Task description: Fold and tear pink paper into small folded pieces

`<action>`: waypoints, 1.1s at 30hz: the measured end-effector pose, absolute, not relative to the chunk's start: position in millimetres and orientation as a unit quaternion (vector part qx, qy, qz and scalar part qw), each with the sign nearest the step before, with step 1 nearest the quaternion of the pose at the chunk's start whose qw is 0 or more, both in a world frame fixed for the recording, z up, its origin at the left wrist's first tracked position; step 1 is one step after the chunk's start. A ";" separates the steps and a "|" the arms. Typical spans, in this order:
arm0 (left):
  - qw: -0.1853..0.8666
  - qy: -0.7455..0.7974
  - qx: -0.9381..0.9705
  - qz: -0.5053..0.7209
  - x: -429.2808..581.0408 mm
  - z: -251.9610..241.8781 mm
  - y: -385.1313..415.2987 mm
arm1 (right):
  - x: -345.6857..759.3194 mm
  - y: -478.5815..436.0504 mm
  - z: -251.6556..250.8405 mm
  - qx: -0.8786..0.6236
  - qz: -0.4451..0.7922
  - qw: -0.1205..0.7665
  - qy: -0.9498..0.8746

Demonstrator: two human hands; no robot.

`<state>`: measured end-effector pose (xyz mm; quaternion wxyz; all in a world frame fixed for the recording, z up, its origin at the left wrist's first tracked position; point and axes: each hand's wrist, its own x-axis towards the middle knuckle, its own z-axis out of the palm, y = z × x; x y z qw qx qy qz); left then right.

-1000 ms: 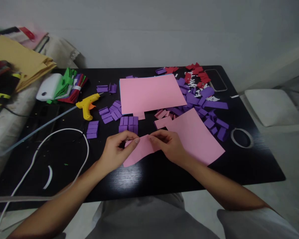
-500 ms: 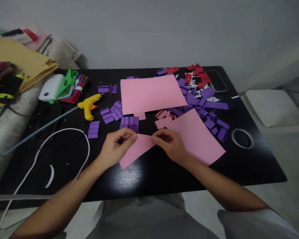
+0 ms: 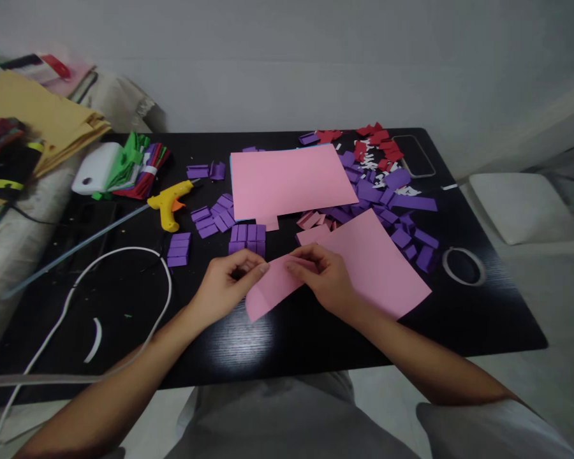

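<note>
Between my hands is a small piece of pink paper (image 3: 275,288), tilted and slightly curved above the black table. My left hand (image 3: 229,277) pinches its upper left edge between thumb and fingers. At its right end my right hand (image 3: 326,274) grips the same piece, with the fingertips partly over it. A larger pink sheet (image 3: 382,268) lies beneath and beside my right hand. Beyond my hands rests a stack of pink sheets (image 3: 291,182) with a blue edge showing. Folded purple paper pieces (image 3: 247,237) sit just past my left hand.
A yellow glue gun (image 3: 172,204) with a long glue stick lies at left, near a white cable (image 3: 169,287). Purple paper pieces (image 3: 402,239) and red scraps (image 3: 380,137) are heaped at right. A roll of tape (image 3: 463,266) lies near the right edge.
The small pink paper has shifted right and now bends more. My right fingers have moved further over it, while my left hand keeps its pinch nearly in place.
</note>
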<state>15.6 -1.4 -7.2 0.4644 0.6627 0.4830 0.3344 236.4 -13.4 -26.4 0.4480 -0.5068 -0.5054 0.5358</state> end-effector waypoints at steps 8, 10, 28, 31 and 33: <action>0.433 0.482 0.688 0.327 7.6 -8.9 3.4 | 243.5 -7.4 -26.3 -0.499 0.586 0.396 -0.501; 0.432 0.453 0.720 0.301 8.1 -8.2 1.9 | 242.4 -9.8 -23.7 -0.483 0.589 0.351 -0.545; 0.427 0.411 0.746 0.304 12.3 -7.7 -5.2 | 233.6 -20.8 -16.0 -0.438 0.590 0.313 -0.602; 0.417 0.408 0.759 0.289 10.3 -6.8 -4.4 | 233.5 -20.4 -15.7 -0.437 0.601 0.314 -0.591; 0.410 0.409 0.767 0.277 8.7 -6.3 -3.1 | 233.9 -19.4 -16.7 -0.440 0.605 0.315 -0.584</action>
